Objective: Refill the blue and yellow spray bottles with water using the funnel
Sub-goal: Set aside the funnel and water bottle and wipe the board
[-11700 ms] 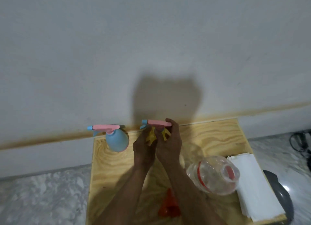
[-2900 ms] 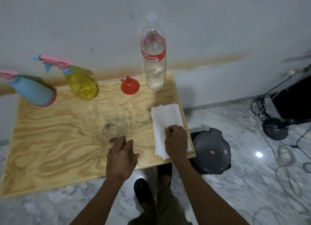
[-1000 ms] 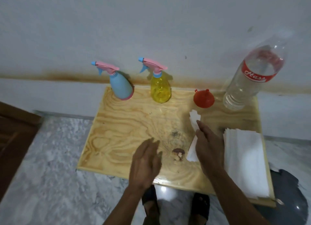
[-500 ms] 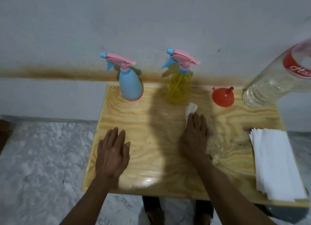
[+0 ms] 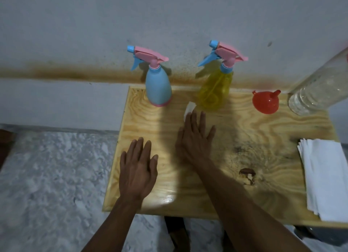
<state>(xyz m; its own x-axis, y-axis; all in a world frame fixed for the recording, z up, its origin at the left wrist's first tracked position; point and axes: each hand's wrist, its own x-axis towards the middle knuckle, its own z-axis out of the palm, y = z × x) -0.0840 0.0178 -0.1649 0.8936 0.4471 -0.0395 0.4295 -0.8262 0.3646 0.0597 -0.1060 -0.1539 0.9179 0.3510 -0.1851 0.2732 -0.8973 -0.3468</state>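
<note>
The blue spray bottle (image 5: 158, 86) and the yellow spray bottle (image 5: 216, 86) stand upright at the back of the wooden table (image 5: 235, 138), both with pink trigger heads on. A red funnel (image 5: 265, 102) lies mouth-down to their right, beside a clear water bottle (image 5: 318, 89). My right hand (image 5: 194, 137) lies flat on a white paper tissue (image 5: 189, 108), pressing it to the wood just in front of the yellow bottle. My left hand (image 5: 138, 167) rests flat near the table's front left, fingers apart, holding nothing.
A stack of white paper tissues (image 5: 327, 178) lies at the table's right edge. A dark knot (image 5: 247, 173) marks the wood. The table stands against a white wall on a marble floor (image 5: 52, 176). My feet show below the front edge.
My right hand has slid the tissue from the table's middle toward the back left, up to the yellow bottle. My left hand moved left. The view has shifted left.
</note>
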